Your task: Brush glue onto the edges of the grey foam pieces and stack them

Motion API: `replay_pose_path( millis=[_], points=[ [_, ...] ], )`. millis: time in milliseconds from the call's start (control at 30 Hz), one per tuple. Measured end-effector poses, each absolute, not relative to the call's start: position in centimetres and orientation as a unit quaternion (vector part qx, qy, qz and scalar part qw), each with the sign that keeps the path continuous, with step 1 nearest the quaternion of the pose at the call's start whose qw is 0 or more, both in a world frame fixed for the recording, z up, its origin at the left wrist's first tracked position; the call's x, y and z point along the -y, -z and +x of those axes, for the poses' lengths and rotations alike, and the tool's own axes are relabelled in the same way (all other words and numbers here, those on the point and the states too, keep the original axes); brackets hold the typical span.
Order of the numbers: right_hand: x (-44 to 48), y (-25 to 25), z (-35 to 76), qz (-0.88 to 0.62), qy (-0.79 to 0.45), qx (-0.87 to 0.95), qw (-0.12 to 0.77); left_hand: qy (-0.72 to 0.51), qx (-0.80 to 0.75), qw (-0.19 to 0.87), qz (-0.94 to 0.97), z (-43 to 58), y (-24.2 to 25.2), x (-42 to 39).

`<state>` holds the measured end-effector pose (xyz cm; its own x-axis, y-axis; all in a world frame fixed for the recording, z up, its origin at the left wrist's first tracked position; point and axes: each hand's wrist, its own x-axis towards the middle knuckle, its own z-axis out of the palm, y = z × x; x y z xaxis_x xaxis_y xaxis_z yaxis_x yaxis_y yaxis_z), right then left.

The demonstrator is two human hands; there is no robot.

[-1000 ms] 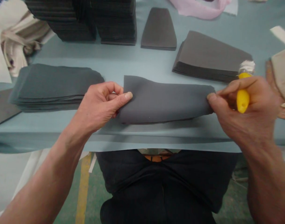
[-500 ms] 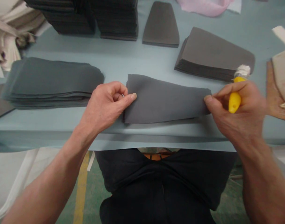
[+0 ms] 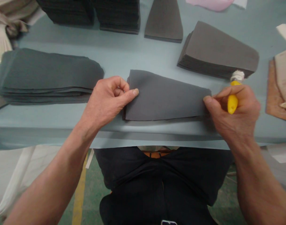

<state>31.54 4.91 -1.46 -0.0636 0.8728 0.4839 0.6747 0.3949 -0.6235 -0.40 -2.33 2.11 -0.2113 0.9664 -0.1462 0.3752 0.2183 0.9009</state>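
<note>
A dark grey tapered sheet [image 3: 166,97] lies in front of me near the table's front edge, over what seem to be more sheets at its left end. My left hand [image 3: 112,97] pinches its wide left end between thumb and fingers. At the narrow right end, my right hand [image 3: 236,106] pinches the corner. Tucked in that same hand is a brush with a yellow handle [image 3: 233,103] and whitish bristles pointing away from me. To the left of my left hand is a loose pile of dark green-grey pieces [image 3: 51,72].
Behind the sheet lie a brown-grey stack of tapered pieces [image 3: 222,48] and a smaller stack [image 3: 165,22]. Two tall dark stacks [image 3: 119,15] stand at the back left. A brown board with beige cloth [image 3: 271,93] is at the right, and pink material [image 3: 210,3] at the back.
The view has shifted slightly, so the table's things sit higher in the picture. Both hands keep their pinch on the sheet, and its right end lies a little flatter.
</note>
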Motion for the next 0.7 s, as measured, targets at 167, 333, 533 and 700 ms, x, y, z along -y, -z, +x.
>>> replay_pose_path(
  millis=[167,333,533,700],
  points=[
    [-5.02,1.7,31.39,-0.54,-0.124,0.706,0.441,-0.395,-0.675,0.389,0.486,-0.51,-1.9,2.27],
    [-4.98,1.78,31.37,-0.55,-0.121,0.7,0.439,-0.393,-0.681,0.392,0.478,-0.48,-1.89,2.09],
    [-4.86,2.25,31.55,-0.548,-0.12,0.698,0.446,-0.396,-0.686,0.386,0.472,-0.4,-2.0,2.08],
    [-4.6,2.2,31.45,-0.528,-0.138,0.704,0.455,-0.397,-0.692,0.384,0.466,-0.4,-2.19,2.13]
  ],
)
